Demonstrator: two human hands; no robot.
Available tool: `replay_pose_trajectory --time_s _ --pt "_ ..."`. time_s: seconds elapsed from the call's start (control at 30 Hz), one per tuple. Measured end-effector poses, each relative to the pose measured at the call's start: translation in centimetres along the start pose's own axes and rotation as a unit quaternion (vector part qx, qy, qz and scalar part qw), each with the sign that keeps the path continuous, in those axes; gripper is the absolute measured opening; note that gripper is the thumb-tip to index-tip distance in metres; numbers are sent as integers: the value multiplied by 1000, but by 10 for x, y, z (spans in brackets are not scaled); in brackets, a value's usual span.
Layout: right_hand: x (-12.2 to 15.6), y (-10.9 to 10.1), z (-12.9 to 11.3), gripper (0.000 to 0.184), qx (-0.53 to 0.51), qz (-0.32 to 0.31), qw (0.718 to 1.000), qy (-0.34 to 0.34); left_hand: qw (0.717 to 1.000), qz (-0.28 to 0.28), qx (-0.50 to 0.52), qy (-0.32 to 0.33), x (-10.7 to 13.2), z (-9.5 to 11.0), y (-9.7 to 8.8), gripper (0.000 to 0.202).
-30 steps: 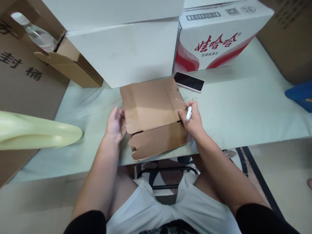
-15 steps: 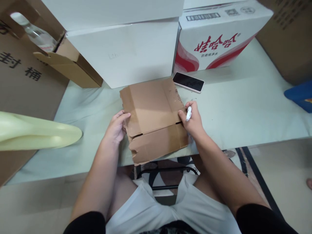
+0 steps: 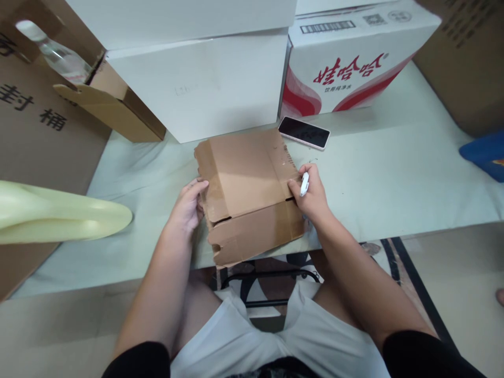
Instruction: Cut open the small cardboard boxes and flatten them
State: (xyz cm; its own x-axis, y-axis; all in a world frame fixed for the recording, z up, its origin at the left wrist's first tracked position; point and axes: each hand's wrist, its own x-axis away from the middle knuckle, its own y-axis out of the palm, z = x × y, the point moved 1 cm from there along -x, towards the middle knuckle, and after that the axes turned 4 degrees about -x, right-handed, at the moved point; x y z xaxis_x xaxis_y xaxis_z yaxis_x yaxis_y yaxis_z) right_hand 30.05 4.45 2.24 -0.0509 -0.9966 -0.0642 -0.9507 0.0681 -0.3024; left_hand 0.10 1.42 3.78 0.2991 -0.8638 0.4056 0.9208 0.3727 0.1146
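A flattened brown cardboard box lies at the table's front, its near flap jutting past the edge. Strips of brown tape run along its sides, and two dark slots mark the fold. My left hand pinches the left edge, thumb on top and fingers partly hidden beneath. On the opposite edge, my right hand grips the cardboard with its thumb on top. A small white tool, which looks like a utility knife, is also held in that hand; its tip is not distinct.
Behind the cardboard stand a white box and a red-and-white carton. A phone lies before them. To the left are a plastic bottle, a small brown box and a pale yellow object; a blue object sits far right.
The cardboard has shifted very slightly and its near flap hangs a little lower. My left hand has edged slightly left; my right hand keeps its hold.
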Motion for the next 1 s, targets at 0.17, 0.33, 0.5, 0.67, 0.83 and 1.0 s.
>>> replay_pose_trajectory --time_s 0.17,0.33,0.5,0.67,0.83,1.0 --pt "0 0 -2 30 11 -4 1000 11 1000 4 4 -8 0 0 1 24" --pt "0 0 -3 29 6 -16 999 27 1000 11 22 -16 0 -1 2 26" --pt "2 0 -5 29 -1 -38 999 22 995 -5 61 -78 5 0 7 31" --pt "3 0 -9 29 -2 -63 998 4 992 -31 97 -79 9 4 8 30" --pt "3 1 -11 28 36 -77 996 15 995 -38 72 -63 8 0 8 35" --pt "-1 1 0 35 29 -84 996 32 999 6 32 -22 7 1 1 37"
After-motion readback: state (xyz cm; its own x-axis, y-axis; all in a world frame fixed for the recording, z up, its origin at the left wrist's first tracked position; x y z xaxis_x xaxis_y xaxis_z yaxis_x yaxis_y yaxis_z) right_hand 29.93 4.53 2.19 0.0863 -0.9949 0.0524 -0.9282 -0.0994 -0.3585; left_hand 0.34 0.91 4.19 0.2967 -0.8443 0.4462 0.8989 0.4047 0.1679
